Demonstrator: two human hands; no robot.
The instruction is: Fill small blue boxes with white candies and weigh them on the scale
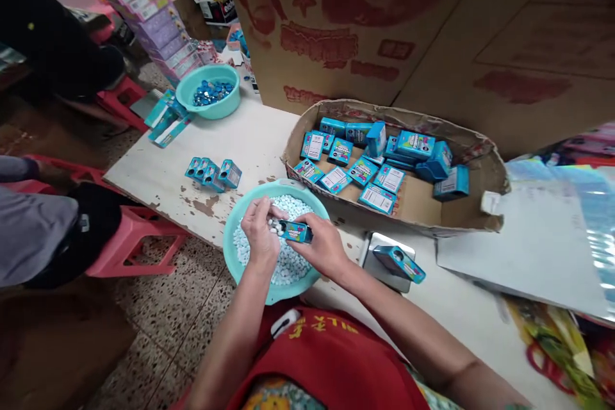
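Note:
Over a turquoise basin (231,282) full of small white pellets (286,269), both my hands meet around one small blue box. My right hand (323,245) grips the box (295,231), which lies on its side with its open end facing left. Cupped at that opening, my left hand (262,230) holds several white pellets (275,226) against it. Another blue box (403,264) rests tilted on a small metal scale (387,270) to the right. Several blue boxes (211,174) stand in a group left of the basin.
A low cardboard tray (432,229) with many blue boxes lies beyond the basin. A second basin (230,99) holds blue lids. Large cartons (365,25) rise behind. Seated people and red stools (129,243) are at left; red scissors (542,362) lie at right.

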